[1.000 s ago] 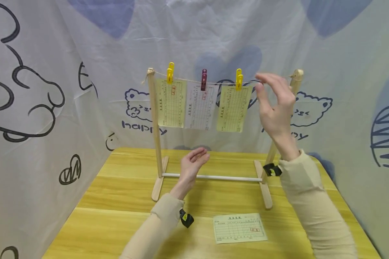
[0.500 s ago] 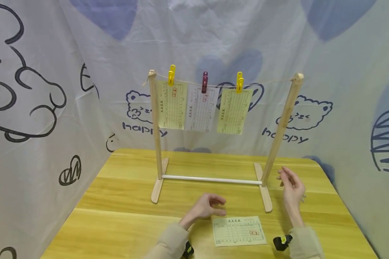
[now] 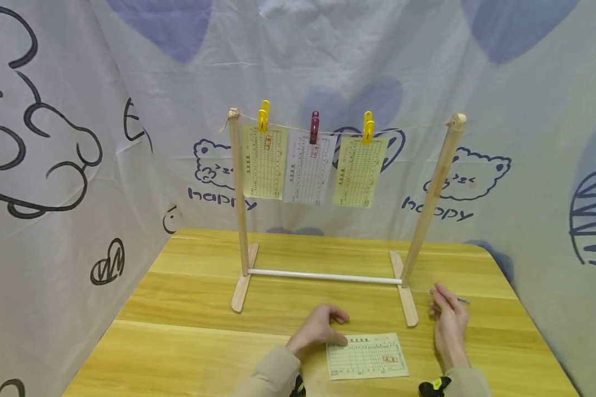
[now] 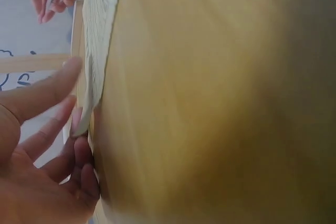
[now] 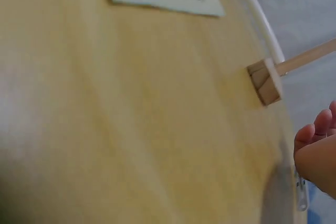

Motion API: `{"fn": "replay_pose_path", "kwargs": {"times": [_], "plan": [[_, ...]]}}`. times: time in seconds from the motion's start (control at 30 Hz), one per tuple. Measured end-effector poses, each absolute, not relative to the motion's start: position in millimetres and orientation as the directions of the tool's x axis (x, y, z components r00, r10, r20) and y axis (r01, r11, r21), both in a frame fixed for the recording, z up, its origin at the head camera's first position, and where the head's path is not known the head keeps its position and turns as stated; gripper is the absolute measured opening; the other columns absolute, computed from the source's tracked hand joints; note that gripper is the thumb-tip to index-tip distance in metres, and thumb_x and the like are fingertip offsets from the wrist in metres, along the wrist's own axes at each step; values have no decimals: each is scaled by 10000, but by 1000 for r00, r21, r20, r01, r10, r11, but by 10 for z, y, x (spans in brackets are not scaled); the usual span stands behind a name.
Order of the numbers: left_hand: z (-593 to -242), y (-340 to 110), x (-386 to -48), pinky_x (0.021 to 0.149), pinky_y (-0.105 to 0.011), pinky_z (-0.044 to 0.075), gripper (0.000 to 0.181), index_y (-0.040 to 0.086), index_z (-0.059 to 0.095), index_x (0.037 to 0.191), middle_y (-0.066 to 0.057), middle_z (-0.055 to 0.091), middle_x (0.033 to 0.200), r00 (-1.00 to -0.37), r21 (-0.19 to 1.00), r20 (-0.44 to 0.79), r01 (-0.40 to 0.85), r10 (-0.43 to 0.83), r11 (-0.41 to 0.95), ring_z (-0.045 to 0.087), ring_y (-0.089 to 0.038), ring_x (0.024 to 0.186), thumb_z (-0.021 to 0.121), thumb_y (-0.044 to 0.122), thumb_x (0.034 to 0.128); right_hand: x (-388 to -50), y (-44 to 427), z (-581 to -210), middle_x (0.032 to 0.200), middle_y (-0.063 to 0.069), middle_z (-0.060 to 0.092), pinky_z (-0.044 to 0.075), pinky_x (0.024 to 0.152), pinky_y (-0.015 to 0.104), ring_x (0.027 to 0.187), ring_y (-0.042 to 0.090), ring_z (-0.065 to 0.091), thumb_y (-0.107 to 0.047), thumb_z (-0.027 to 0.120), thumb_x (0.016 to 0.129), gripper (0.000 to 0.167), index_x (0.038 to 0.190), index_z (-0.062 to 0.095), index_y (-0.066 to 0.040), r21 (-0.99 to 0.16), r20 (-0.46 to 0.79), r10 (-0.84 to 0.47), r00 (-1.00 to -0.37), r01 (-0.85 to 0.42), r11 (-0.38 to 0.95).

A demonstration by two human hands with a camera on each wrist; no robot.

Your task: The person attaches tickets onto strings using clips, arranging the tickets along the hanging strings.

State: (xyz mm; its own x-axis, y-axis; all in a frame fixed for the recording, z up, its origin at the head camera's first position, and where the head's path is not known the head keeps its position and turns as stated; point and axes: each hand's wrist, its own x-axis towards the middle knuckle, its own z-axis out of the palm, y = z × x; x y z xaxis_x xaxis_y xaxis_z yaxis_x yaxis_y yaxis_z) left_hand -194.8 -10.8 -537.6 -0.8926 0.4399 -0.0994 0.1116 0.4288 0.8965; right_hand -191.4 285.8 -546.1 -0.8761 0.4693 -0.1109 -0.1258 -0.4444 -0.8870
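Observation:
In the head view my left hand [image 3: 320, 325] is at the upper left corner of a pale green printed slip [image 3: 367, 364] lying on the table. Its thumb overlaps that corner. The left wrist view shows the slip's edge [image 4: 88, 103] bent up between thumb and fingers, which stand apart. My right hand [image 3: 448, 322] is right of the slip, fingers curled round a small grey clip [image 3: 463, 300]; the clip's end [image 5: 302, 198] pokes out in the right wrist view. Yellow, maroon and yellow clips hold a yellow-green slip [image 3: 263, 171], a white slip [image 3: 308, 176] and another yellow-green slip [image 3: 360, 179] on a string.
The string [image 3: 417, 127] runs between two wooden posts, the left post [image 3: 238, 204] and the right post [image 3: 429, 204]. A white rod [image 3: 323, 275] joins their feet on the wooden table [image 3: 189, 286]. Behind hangs a printed cloth [image 3: 298, 71].
My right hand has come down from the string to the table's right side, where a grey clip now shows in it. My left hand has moved down and right onto the slip's corner.

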Motion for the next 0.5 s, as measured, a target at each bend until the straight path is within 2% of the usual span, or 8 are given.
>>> {"fn": "replay_pose_path", "kwargs": {"times": [0.17, 0.37, 0.5], "plan": [[-5394, -127, -1952, 760, -215, 453, 444, 51, 741, 996, -64, 676, 920, -905, 851, -80, 156, 418, 501, 560, -140, 839, 874, -101, 601, -1920, 2894, -5539, 903, -66, 717, 464, 580, 208, 727, 83, 563, -68, 606, 995, 188, 1065, 747, -171, -875, -167, 473, -865, -91, -476], [-5411, -331, -2047, 751, -236, 442, 398, 54, 749, 986, -63, 680, 913, -919, 805, -52, 193, 392, 560, 561, -144, 841, 901, -43, 630, -1926, 2936, -5626, 941, -68, 710, 484, 625, 190, 777, 73, 575, -46, 596, 997, 210, 1129, 737, -128, -894, -187, 461, -867, -44, -446], [-5411, -549, -2126, 748, -256, 449, 374, 38, 745, 984, -88, 681, 933, -931, 791, -33, 198, 364, 579, 567, -174, 867, 897, -27, 649, -1918, 2970, -5669, 921, -81, 715, 493, 644, 185, 783, 65, 585, -34, 606, 989, 197, 1102, 749, -107, -900, -198, 455, -868, -23, -435]]}}
